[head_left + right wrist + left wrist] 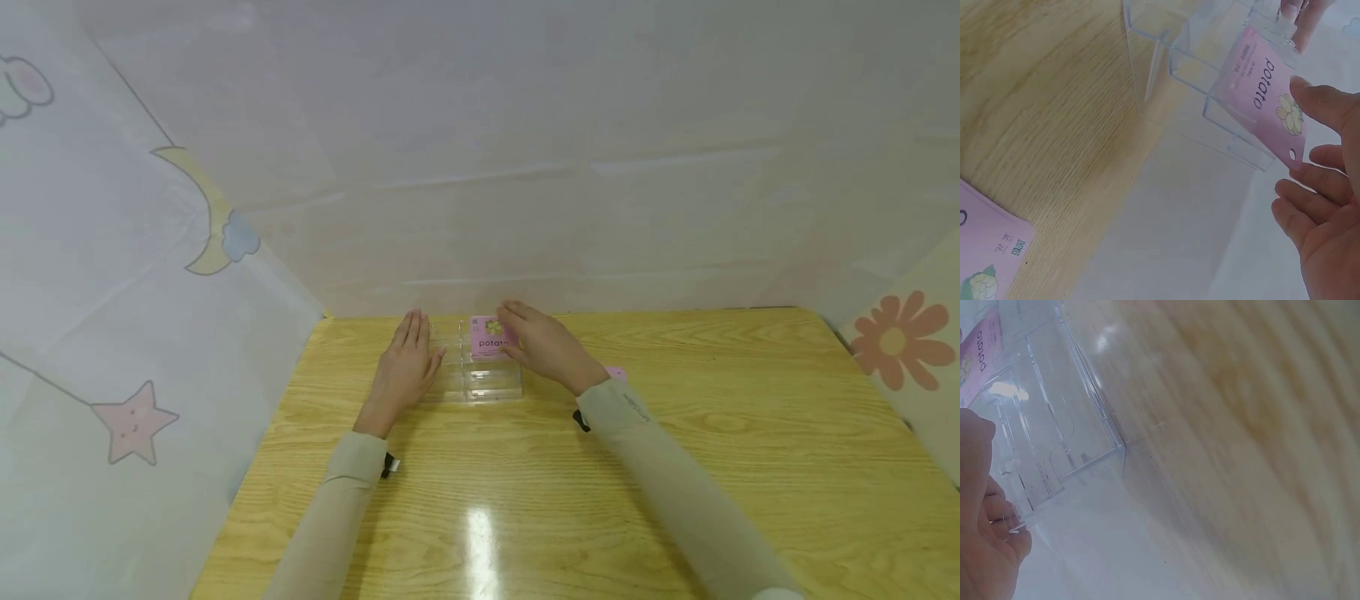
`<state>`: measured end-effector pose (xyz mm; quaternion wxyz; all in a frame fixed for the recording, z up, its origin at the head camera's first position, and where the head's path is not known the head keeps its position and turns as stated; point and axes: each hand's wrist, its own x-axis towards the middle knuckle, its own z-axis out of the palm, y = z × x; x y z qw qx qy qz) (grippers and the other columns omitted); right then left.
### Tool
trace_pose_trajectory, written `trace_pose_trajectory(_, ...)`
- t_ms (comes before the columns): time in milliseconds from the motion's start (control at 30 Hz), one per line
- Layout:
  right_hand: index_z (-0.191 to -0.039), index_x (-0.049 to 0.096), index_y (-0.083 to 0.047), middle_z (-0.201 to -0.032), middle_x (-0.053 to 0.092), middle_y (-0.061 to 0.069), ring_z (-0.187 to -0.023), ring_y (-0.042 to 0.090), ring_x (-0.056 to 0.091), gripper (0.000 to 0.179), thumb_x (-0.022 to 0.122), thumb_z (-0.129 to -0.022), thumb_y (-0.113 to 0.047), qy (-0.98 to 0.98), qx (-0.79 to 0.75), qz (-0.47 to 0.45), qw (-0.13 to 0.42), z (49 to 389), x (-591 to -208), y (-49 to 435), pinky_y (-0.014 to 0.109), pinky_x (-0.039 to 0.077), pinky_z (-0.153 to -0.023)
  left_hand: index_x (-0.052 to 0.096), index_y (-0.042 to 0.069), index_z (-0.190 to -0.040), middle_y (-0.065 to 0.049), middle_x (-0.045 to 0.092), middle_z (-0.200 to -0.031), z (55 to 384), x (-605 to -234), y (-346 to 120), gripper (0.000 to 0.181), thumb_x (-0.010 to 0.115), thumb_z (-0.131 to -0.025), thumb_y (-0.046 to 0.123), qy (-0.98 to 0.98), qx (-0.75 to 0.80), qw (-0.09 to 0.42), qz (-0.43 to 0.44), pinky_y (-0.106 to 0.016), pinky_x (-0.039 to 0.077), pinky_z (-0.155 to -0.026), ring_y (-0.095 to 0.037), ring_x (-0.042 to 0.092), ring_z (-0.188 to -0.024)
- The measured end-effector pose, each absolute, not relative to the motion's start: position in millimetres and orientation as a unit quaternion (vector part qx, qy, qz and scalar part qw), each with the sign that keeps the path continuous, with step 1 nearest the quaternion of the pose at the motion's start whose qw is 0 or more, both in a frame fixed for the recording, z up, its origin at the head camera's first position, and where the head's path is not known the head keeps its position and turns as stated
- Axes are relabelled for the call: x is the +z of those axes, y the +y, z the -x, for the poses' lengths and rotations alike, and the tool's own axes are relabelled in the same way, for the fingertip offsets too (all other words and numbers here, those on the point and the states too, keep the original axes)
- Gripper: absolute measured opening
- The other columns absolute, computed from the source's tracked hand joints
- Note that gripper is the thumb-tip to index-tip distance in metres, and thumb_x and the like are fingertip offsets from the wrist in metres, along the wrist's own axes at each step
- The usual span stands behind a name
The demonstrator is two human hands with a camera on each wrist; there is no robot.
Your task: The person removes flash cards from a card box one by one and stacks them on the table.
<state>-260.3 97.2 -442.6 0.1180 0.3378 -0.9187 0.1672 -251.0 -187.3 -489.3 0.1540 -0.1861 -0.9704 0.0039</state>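
Observation:
A clear tiered display rack [492,383] stands at the back of the wooden table. In its upper right part leans a pink card [487,342] printed "potato" with a picture of potatoes. My right hand [551,346] holds this card by its right side, the thumb near its face and the fingertips at its edge, as the right wrist view shows. At the rack's left side, my left hand [405,367] grips the edge; in the left wrist view its fingertips [1016,534] bend round the clear plastic.
More pink cards [991,250] lie on the table to the right of the rack, partly hidden by the right wrist in the head view. A pale wall sheet [525,208] rises just behind the table [712,450]. Black straps hang at both cuffs.

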Motion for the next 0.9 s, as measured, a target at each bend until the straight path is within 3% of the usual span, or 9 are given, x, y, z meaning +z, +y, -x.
trace_pose_trajectory(900, -0.15, 0.054, 0.002, -0.157, 0.054, 0.02, -0.149, 0.036, 0.051, 0.054, 0.069, -0.103, -0.021, -0.919, 0.138, -0.342, 0.139, 269, -454, 96, 0.05, 0.042, -0.125, 0.027, -0.013, -0.16, -0.03, 0.029, -0.168, 251, -489, -186, 0.073, 0.046, -0.112, 0.039, -0.972, -0.004, 0.147, 0.183, -0.047, 0.026, -0.134, -0.041, 0.028, -0.161)
